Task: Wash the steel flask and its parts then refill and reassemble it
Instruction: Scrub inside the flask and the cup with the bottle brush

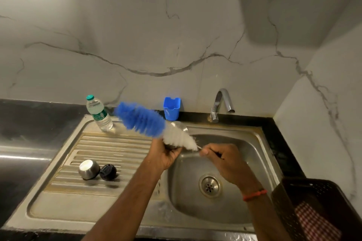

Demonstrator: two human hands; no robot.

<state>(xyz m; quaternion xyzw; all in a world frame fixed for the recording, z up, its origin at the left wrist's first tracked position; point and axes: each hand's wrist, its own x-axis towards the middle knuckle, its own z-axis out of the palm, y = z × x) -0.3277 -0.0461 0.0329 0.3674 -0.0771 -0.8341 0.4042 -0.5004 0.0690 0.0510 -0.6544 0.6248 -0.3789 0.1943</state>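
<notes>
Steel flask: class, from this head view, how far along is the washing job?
Done: the flask is apart; its steel cap and black stopper lie on the drainboard. In hand: the left hand grips the flask at the sink's edge while the right hand pinches the bottle brush by its wire handle, bristles outside the flask. Left: rinsing, refilling and reassembly; whether cap and stopper are washed cannot be told.

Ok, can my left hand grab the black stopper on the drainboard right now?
Probably not yet: the left hand grips the steel flask. The black stopper lies uncovered beside the steel cup, so a freed hand likely could.
</notes>
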